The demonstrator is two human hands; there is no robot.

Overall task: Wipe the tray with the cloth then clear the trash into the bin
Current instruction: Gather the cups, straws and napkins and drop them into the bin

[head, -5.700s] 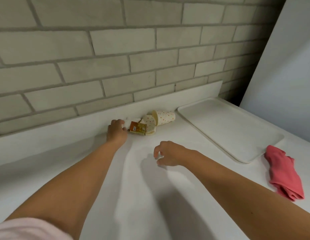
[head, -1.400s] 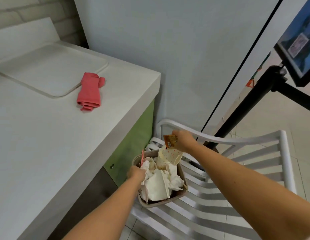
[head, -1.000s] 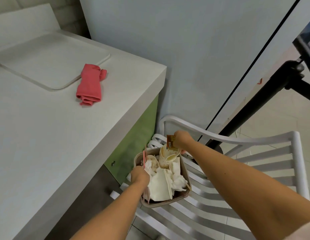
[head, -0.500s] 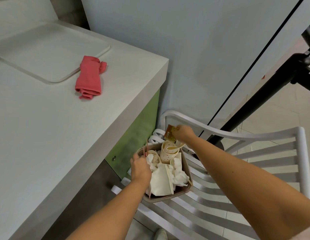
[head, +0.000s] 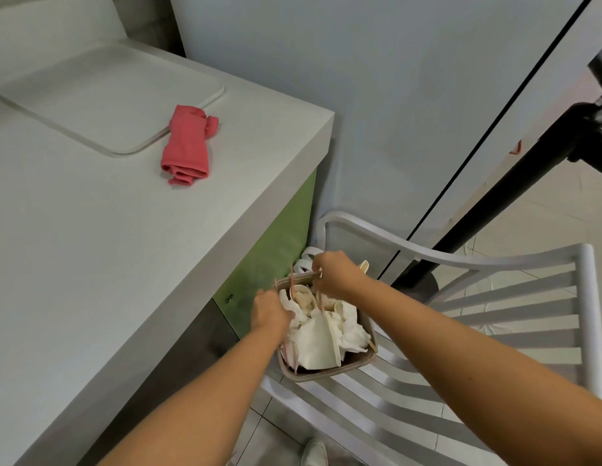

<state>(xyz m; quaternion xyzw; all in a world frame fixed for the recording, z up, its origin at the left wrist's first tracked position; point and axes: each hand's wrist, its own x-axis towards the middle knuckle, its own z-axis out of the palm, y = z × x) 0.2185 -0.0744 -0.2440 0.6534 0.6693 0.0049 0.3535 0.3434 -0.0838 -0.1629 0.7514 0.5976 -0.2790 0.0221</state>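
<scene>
A small beige bin (head: 329, 374) stuffed with white tissues, wrappers and sticks sits on a white slatted chair (head: 514, 307). My left hand (head: 271, 311) grips the bin's left rim. My right hand (head: 336, 275) is curled over the bin's far end, its back to the camera; a cream paper cup (head: 364, 264) pokes out from behind its fingers. The sachet is hidden. On the white counter (head: 91, 264) lies the white tray (head: 124, 150), and a folded pink cloth (head: 187, 146) rests beside its near corner.
The counter's green side panel (head: 276, 257) stands just left of the bin. A black stand pole (head: 494, 210) slants behind the chair, against a pale wall panel. Tiled floor and a shoe (head: 314, 452) show below.
My right hand has gone lower over the bin's far end, and the orange sachet it held up is out of sight. My left hand stays on the bin's rim.
</scene>
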